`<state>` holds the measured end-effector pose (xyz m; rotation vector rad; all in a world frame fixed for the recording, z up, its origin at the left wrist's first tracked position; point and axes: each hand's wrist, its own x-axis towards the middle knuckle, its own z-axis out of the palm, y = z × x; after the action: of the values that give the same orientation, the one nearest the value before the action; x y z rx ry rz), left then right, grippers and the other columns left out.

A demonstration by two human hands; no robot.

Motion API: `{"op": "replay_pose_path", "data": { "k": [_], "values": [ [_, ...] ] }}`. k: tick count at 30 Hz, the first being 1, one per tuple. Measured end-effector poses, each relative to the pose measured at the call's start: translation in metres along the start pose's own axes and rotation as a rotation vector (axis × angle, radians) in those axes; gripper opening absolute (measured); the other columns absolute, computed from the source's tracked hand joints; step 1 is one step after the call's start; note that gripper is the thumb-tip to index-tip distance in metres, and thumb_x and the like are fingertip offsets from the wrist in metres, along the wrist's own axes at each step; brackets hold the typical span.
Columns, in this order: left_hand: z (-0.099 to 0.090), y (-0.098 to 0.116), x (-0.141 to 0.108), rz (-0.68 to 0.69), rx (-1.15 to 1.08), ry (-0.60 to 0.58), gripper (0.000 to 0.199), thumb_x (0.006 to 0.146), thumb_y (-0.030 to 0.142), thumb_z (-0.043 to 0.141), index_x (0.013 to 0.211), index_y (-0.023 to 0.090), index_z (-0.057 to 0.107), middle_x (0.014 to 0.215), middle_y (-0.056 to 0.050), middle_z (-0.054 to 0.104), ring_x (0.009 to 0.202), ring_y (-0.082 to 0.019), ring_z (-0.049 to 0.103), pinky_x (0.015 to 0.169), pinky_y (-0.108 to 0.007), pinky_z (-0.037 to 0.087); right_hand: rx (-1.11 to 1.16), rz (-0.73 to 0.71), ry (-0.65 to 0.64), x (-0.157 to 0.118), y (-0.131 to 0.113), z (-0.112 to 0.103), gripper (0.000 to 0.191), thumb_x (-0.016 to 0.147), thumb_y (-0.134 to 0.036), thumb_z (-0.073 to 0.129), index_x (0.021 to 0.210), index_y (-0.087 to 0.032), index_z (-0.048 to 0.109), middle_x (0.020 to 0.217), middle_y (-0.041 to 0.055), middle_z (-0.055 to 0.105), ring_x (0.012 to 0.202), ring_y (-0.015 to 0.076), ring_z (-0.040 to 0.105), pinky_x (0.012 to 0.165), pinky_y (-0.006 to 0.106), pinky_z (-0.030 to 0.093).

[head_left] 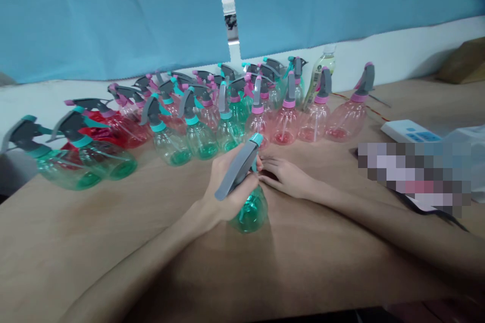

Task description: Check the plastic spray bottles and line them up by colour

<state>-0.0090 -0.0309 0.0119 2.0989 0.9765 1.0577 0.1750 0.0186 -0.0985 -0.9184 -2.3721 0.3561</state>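
My left hand (227, 176) is closed around the neck of a green spray bottle (250, 214), just below its grey and teal trigger head. The clear green body tilts slightly over the wooden table. Beside it, my right hand (285, 176) rests on the table with its fingers stretched toward the bottle and nothing visible in them. Its fingertips come close to the left hand; whether they touch is hidden. Right behind both hands stand green spray bottles (202, 140) and pink spray bottles (286, 123) with grey heads.
More spray bottles crowd the back, with two green ones (109, 159) at the left near red plastic (100, 128). A labelled drink bottle (314, 78) leans behind. On the right are a white device with blue buttons (411, 131), a blurred-out item (413, 176) and translucent plastic (468, 154).
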Motion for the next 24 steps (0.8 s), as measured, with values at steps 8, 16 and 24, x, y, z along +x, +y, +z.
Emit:
{"op": "replay_pose_path", "data": {
  "k": [8,16,24],
  "values": [
    [0.001,-0.008,0.000,-0.040,-0.058,0.061,0.024,0.073,0.014,0.053,0.095,0.022,0.057,0.078,0.000,0.061,0.071,-0.016,0.059,0.070,-0.030,0.050,-0.039,0.001,0.009,-0.001,-0.002,-0.001,0.034,0.093,-0.034,0.047,0.121,-0.019,0.057,0.123,0.0116,0.062,0.118,0.0260,0.054,0.100,0.047,0.043],
    [-0.004,-0.016,-0.001,-0.070,-0.032,0.160,0.045,0.073,0.011,0.051,0.115,0.027,0.056,0.117,-0.002,0.063,0.091,-0.019,0.063,0.082,-0.033,0.052,-0.072,0.008,0.013,-0.002,0.001,0.001,0.037,0.093,-0.037,0.046,0.123,-0.018,0.057,0.125,0.0111,0.061,0.121,0.0263,0.052,0.102,0.048,0.042],
    [-0.003,-0.016,-0.001,-0.067,-0.002,0.145,0.043,0.075,0.011,0.052,0.115,0.025,0.055,0.108,-0.003,0.065,0.063,-0.013,0.056,0.069,-0.030,0.050,-0.084,0.011,0.012,-0.001,0.000,0.001,0.037,0.093,-0.036,0.045,0.119,-0.014,0.059,0.125,0.0128,0.061,0.121,0.0256,0.052,0.104,0.045,0.041]
  ]
}}
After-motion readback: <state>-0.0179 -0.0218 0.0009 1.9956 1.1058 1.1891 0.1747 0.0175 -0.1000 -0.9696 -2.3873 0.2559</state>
